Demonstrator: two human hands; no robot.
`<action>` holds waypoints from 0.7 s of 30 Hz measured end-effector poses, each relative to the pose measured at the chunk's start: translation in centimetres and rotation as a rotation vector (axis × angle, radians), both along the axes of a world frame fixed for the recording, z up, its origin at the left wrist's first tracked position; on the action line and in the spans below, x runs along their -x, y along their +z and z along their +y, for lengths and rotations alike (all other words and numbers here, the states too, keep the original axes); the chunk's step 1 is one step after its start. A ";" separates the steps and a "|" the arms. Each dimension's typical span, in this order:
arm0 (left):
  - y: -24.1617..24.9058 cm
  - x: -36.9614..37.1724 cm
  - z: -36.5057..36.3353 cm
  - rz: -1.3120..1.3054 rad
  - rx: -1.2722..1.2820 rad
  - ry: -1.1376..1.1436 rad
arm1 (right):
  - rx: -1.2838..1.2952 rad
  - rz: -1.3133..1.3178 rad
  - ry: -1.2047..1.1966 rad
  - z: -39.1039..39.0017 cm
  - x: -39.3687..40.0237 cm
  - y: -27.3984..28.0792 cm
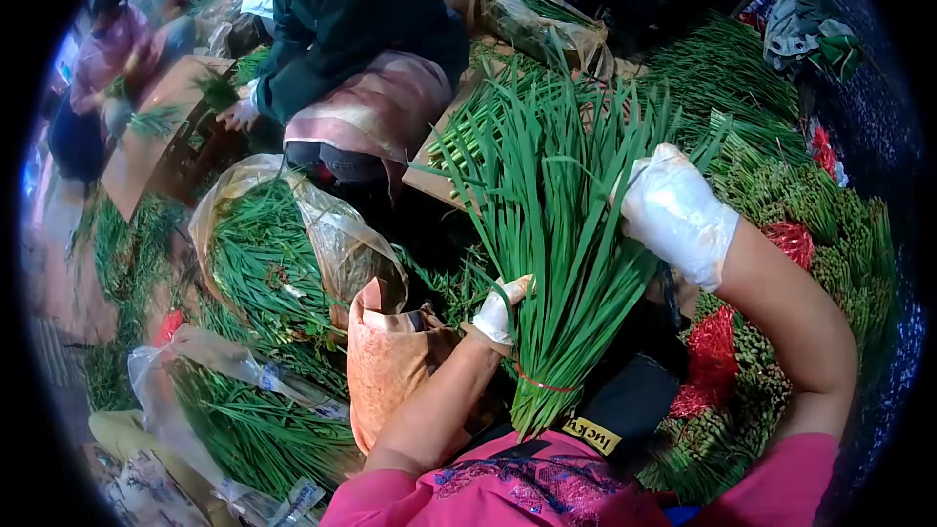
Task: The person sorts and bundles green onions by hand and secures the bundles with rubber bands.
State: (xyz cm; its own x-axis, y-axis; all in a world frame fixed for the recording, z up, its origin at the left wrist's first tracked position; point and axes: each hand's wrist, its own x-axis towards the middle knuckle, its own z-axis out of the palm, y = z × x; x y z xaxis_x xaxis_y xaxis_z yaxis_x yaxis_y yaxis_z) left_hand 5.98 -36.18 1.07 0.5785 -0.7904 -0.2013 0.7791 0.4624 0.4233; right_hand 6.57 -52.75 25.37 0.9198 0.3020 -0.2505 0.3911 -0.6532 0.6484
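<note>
A large bunch of garlic chives (pixel 556 205) stands tilted in front of me, leaves fanned upward. Near its lower end a red rubber band (pixel 547 385) goes round the stems. My left hand (pixel 503 310), in a white glove, grips the bunch from the left above the band; its thumb shows and the other fingers are hidden behind the leaves. My right hand (pixel 678 215), also gloved in white, is curled closed against the right edge of the leaves. Its fingertips are turned away, so what they hold is hidden.
Clear plastic bags of loose greens (pixel 268 254) lie to the left. Bundled flowering stalks (pixel 830 263) and red netting (pixel 712 356) are on the right. A board (pixel 439 161) with more chives lies ahead. A person in a dark green top (pixel 361 20) sits beyond, with others further back.
</note>
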 end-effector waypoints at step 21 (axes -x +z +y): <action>-1.9 -2.1 0.6 0.336 0.117 0.075 | -1.943 -1.609 0.071 -12.0 9.3 11.3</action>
